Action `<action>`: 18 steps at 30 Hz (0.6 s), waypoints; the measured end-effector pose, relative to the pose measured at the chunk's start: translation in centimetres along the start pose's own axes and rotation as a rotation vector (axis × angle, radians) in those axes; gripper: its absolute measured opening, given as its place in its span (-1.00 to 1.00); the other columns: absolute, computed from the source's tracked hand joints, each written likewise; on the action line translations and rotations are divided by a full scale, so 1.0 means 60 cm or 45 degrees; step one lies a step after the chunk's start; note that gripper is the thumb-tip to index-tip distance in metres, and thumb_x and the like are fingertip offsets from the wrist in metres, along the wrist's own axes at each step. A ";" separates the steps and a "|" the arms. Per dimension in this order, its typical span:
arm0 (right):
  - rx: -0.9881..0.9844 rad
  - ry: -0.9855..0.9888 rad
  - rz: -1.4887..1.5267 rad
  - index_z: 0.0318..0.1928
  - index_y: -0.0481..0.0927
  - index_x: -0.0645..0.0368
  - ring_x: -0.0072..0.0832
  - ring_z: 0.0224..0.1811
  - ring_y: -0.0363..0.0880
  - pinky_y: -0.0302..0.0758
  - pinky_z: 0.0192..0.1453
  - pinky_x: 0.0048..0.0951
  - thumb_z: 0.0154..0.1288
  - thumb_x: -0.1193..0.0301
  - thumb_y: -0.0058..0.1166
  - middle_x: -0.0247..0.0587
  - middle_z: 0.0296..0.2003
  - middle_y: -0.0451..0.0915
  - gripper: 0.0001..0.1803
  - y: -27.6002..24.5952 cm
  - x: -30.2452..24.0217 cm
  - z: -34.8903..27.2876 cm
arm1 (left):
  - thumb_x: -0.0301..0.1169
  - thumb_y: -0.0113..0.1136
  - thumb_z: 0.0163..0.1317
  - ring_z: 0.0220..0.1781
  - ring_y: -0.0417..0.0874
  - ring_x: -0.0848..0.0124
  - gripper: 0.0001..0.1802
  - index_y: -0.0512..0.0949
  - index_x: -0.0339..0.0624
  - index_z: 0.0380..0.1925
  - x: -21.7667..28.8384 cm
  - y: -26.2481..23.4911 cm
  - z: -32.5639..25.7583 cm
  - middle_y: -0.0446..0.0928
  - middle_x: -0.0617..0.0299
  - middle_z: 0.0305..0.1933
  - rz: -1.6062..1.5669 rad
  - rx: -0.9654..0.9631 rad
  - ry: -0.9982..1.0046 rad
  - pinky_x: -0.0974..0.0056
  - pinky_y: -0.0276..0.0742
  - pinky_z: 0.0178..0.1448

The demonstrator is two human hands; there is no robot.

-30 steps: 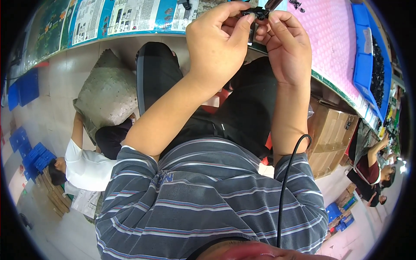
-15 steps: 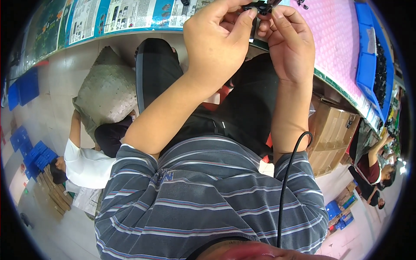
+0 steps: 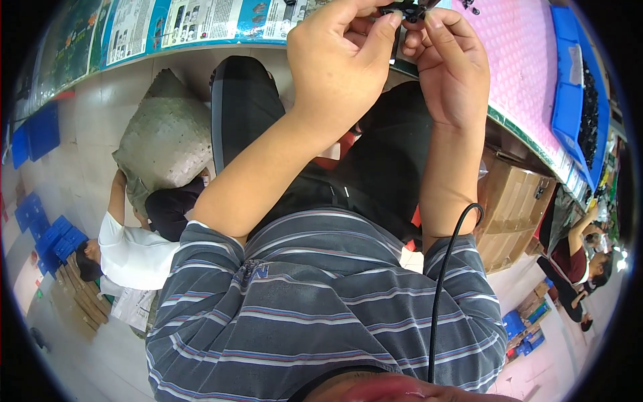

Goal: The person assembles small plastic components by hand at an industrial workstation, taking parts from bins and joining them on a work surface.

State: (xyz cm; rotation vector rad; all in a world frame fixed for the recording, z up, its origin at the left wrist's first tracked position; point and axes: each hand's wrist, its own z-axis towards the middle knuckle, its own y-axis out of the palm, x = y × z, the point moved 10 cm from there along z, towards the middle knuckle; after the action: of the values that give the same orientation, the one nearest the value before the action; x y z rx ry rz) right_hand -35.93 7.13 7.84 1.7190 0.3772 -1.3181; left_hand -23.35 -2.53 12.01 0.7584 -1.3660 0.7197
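Observation:
At the top edge of the view, above the near edge of the work table, my two hands meet around a small black part (image 3: 410,11), which looks like plastic. My left hand (image 3: 338,67) is closed, pinching the part's left side between thumb and fingers. From the right, my right hand (image 3: 457,77) pinches the other side, its thumb pointing up and the lower fingers curled. The fingertips cover much of the part, so its exact kind is unclear. Several loose black pieces (image 3: 471,8) lie on the pink mat just beyond my right hand.
Printed sheets (image 3: 201,23) cover the table's left side; pink bubble sheeting (image 3: 519,74) covers the right. A blue bin (image 3: 568,87) of black pieces stands at the right. Below are a full grey sack (image 3: 167,137) and a cardboard box (image 3: 516,208). Co-workers (image 3: 137,251) sit at both sides.
Both hands have shifted very slightly right, still pinching the black part. At the far right, a co-worker's arm and head have moved a little.

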 end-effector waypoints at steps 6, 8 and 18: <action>0.122 0.025 0.002 -0.17 0.47 0.15 -0.61 -0.37 0.58 0.56 -0.25 -0.58 0.50 0.42 0.07 -0.33 -0.37 0.60 -0.91 0.020 -0.007 -0.004 | -0.60 0.25 0.32 -0.37 0.59 0.64 -0.81 0.60 -0.50 -0.11 0.002 -0.003 0.001 0.65 0.22 -0.35 0.034 0.007 0.028 0.51 0.52 -0.30; 0.139 0.021 0.007 -0.18 0.48 0.16 -0.59 -0.38 0.59 0.56 -0.25 -0.57 0.49 0.42 0.08 -0.32 -0.38 0.60 -0.91 0.016 -0.009 -0.007 | -0.60 0.25 0.32 -0.37 0.59 0.64 -0.81 0.60 -0.50 -0.11 0.001 0.001 -0.001 0.66 0.22 -0.35 0.003 0.002 0.027 0.51 0.52 -0.30; 0.113 0.010 0.007 -0.19 0.50 0.16 -0.58 -0.39 0.59 0.56 -0.27 -0.56 0.47 0.42 0.11 -0.31 -0.39 0.61 -0.90 0.023 -0.008 -0.005 | -0.59 0.25 0.33 -0.36 0.61 0.63 -0.81 0.59 -0.51 -0.11 0.001 -0.004 -0.002 0.66 0.19 -0.34 -0.016 0.001 0.045 0.51 0.54 -0.30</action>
State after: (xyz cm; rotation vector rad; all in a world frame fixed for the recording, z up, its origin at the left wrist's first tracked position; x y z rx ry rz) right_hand -35.00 6.77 8.93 1.7978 0.3228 -1.3417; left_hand -23.06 -2.58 12.06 0.7508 -1.3281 0.7206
